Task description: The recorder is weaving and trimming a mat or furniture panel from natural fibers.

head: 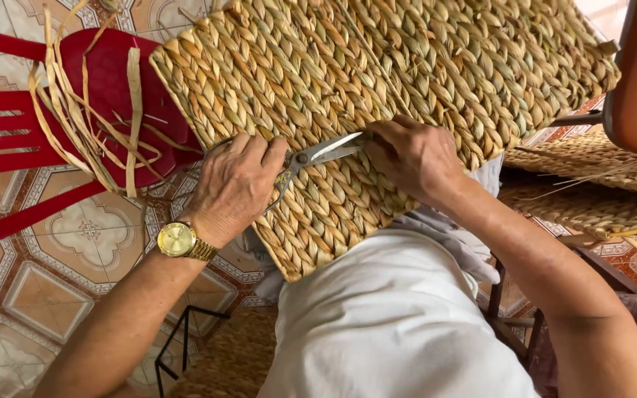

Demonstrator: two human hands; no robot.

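Head view: we rest a woven mat [377, 81] across our lap, filling the upper centre of the frame; we judge it light, stiff yet bendable, best held by its edge. Our left hand [234, 184] has its fingers closed through the scissors [311, 156], blades slightly parted, while our right hand [414, 155] pinches the weave at the tips. No containers show; loose strips [86, 110] drape a red chair [112, 88] at upper left.

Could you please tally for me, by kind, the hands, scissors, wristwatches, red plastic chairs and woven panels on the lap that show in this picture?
Hands: 2, the left hand and the right hand
Scissors: 1
Wristwatch: 1
Red plastic chair: 1
Woven panel on the lap: 1
Total: 6
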